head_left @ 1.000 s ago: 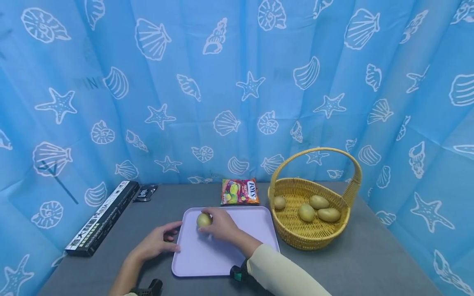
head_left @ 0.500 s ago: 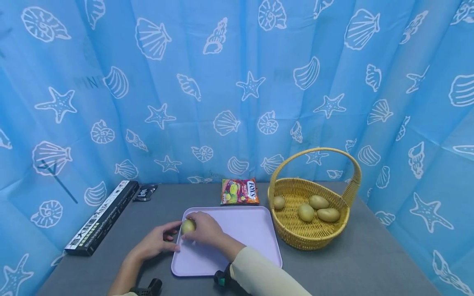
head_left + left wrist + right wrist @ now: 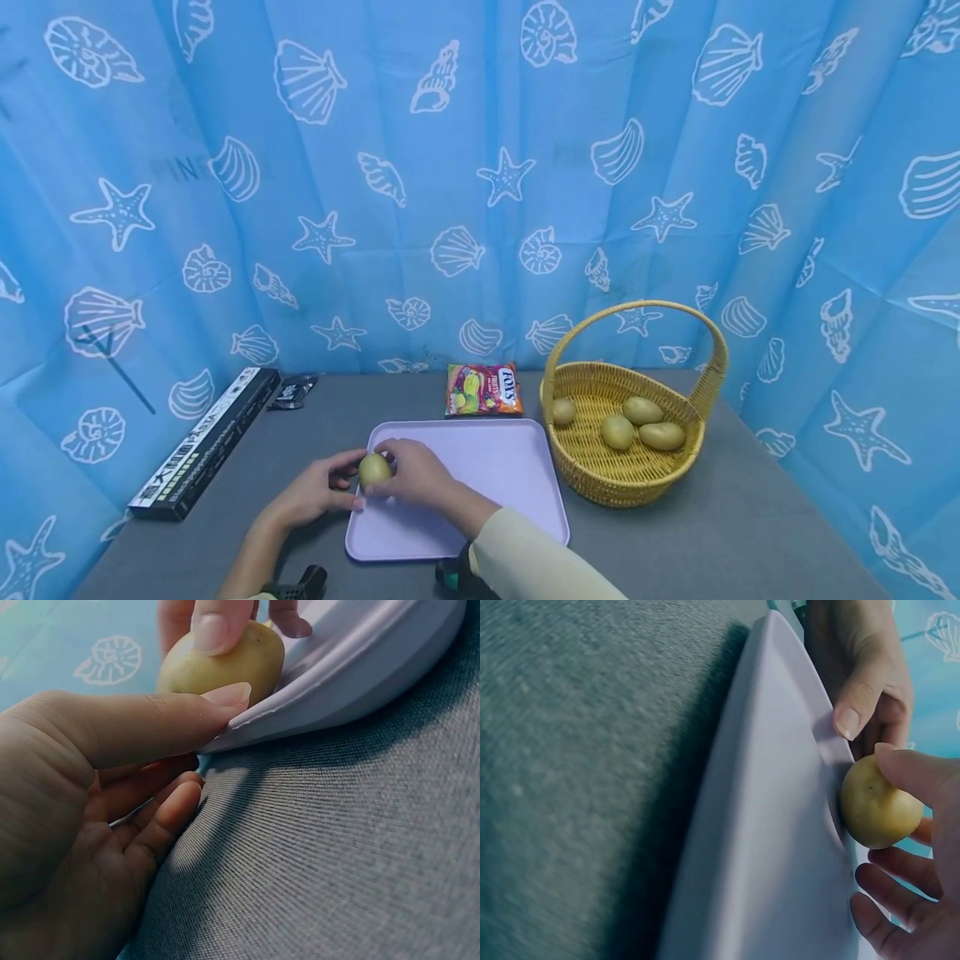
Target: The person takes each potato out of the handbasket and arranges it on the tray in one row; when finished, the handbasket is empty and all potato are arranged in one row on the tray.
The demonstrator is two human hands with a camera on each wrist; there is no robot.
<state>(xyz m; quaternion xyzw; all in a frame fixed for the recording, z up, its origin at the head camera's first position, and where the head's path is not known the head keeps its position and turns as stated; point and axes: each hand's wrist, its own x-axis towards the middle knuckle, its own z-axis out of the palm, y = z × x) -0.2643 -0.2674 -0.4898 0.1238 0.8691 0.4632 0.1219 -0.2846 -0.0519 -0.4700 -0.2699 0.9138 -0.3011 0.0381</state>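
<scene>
A: Out to the right of the right hand [image 3: 412, 473] stands the basket [image 3: 600, 492], its tall handle arching over four loose potatoes [image 3: 642, 410]!

B: Beyond both hands it's the sweets packet [image 3: 483, 390], just behind the tray [image 3: 495, 467], with the curtain [image 3: 480, 167] across the back.

A: And left of the left hand [image 3: 318, 492]?

B: The long box [image 3: 204, 446], slanting away across the table [image 3: 712, 533], and a small black packet [image 3: 292, 392] near its far end. The right forearm crosses the tray and hides part of its near side.

A: Now the hands!

B: Right hand has the potato [image 3: 374, 473] pinched, thumb on one side, forefinger on the other, remaining fingers loosely spread. It's at the tray's edge, directly between the two hands!

A: Left hand?

B: Thumb and forefinger spread wide at the tray's rim, other fingers softly bent just outside it. Whether it touches the potato, I can't tell.

A: Any lettering?

B: "FOX'S" and "FRUITS" on the sweets packet! "PASTA" beside Chinese characters on the box; the black packet's print is too small to read.
</scene>
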